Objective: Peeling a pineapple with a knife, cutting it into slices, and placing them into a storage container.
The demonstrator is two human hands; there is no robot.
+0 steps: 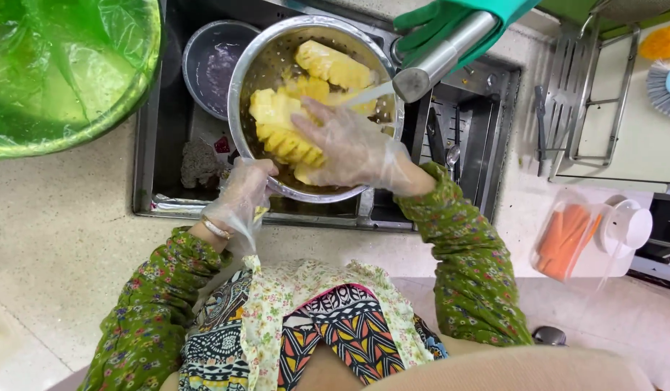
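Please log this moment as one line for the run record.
left hand: grips colander rim | right hand: on pineapple pieces | faucet: running | place: sink

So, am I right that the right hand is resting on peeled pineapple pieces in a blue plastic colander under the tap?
Not quite: the colander is shiny perforated metal, not blue plastic. The head view shows the right hand resting on peeled pineapple pieces in it, under the tap.

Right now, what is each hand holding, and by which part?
The left hand grips the metal colander by its near rim. The right hand rests on the peeled pineapple pieces inside; whether it grips one cannot be told.
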